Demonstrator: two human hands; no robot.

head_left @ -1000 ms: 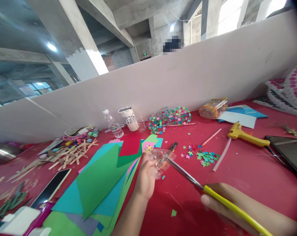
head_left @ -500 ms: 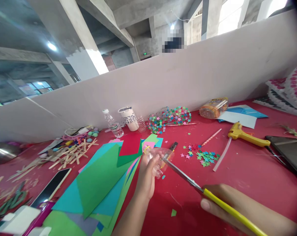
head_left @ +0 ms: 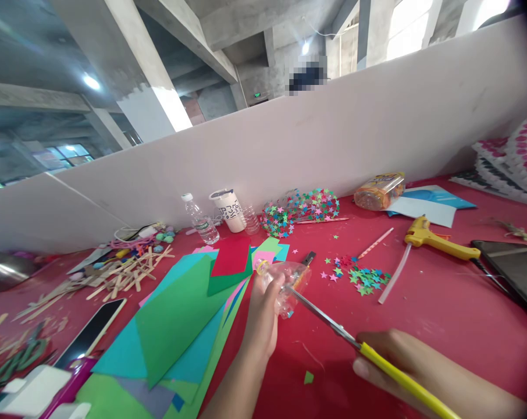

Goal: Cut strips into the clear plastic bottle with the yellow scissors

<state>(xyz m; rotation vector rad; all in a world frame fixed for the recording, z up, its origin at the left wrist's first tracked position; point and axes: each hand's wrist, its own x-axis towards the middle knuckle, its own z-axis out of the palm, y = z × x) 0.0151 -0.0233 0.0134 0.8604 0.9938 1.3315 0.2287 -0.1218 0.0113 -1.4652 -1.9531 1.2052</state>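
**Clear plastic bottle [head_left: 285,302] in the left hand, scissors against it**

From where I stand, the bottle is held above the red table [head_left: 346,366], just right of the coloured sheets [head_left: 180,320], its yellow-ringed neck pointing away. The left hand [head_left: 261,305] is curled around it, thumb on top, with little gap showing. The right hand [head_left: 394,352] is closed about the yellow handles of the scissors [head_left: 333,323]; the blades look nearly together, their tips at the plastic right beside the left thumb. I can't tell whether they have bitten in.

I'd call this the trimming step. The next move seems to call for a firm hold on the slippery plastic and a thumb clear of the blades.

Compared with half a second ago, the scissors have slid slightly lower and leftward, and the bottle now overlaps a small blue scrap [head_left: 290,313]. The star cut-outs [head_left: 368,281] haven't moved.
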